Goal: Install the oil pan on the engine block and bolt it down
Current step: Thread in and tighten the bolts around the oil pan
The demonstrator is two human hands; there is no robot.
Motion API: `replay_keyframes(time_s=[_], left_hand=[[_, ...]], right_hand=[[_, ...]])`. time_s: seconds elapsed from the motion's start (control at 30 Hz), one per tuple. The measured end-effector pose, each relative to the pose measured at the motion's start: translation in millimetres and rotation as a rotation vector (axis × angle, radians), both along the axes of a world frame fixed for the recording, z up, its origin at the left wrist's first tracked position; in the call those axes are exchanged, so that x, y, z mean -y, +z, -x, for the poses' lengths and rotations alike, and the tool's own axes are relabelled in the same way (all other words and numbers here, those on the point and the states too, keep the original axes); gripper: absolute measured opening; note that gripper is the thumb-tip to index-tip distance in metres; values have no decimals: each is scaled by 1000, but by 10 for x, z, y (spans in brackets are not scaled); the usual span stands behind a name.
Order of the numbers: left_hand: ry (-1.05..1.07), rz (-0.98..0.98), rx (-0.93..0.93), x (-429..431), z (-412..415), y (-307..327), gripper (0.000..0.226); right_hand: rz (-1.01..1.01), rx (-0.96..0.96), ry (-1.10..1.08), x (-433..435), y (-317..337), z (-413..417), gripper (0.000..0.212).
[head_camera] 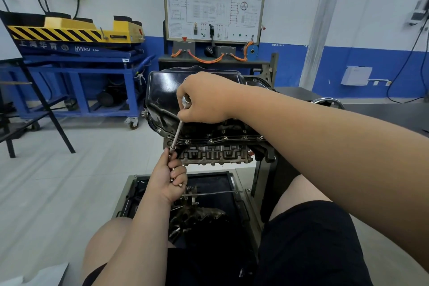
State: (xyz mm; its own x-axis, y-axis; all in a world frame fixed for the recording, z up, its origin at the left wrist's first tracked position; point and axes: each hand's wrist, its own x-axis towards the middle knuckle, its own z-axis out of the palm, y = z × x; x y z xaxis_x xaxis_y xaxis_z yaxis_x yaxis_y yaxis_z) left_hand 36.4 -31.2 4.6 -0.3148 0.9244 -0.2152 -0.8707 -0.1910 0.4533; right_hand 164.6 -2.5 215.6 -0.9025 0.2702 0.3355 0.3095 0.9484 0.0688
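Note:
The black oil pan (162,90) sits on the upturned engine block (216,153), which is mounted on a stand. Several bolts (225,138) line the pan's flange along the near edge. A slim metal wrench (177,132) runs down from the pan's near left side. My right hand (204,97) grips its head end against the pan. My left hand (168,179) grips the lower handle end, fingers curled round it, just below the block's left corner.
A black tray (222,183) under the engine holds a long rod (211,193) and loose dirty parts. A blue cart (76,72) with a yellow machine stands to the left, a training panel (214,2) behind. My knees flank the stand.

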Motion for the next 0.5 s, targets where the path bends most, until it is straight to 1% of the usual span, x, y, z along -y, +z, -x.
replay_keyframes(time_s=[0.1, 0.2, 0.27, 0.33, 0.37, 0.43, 0.5], left_hand=[[-50, -17, 36, 19, 18, -19, 36], [-120, -59, 64, 34, 58, 9, 41], [-168, -72, 56, 37, 93, 75, 48], [-184, -75, 64, 5, 127, 176, 47], [-174, -53, 82, -32, 143, 237, 45], [-105, 58, 90, -153, 180, 369, 44], [0, 208, -28, -291, 228, 482, 42]], right_hand=[[37, 4, -2, -14, 4, -10, 19], [97, 26, -14, -34, 75, -41, 11], [133, 23, -22, -48, 148, -67, 11], [131, 11, -18, -51, 198, -63, 12], [100, 11, -13, -39, 204, -44, 14], [-18, 39, -3, 13, 168, 32, 16], [-158, 84, 1, 85, 92, 142, 19]])
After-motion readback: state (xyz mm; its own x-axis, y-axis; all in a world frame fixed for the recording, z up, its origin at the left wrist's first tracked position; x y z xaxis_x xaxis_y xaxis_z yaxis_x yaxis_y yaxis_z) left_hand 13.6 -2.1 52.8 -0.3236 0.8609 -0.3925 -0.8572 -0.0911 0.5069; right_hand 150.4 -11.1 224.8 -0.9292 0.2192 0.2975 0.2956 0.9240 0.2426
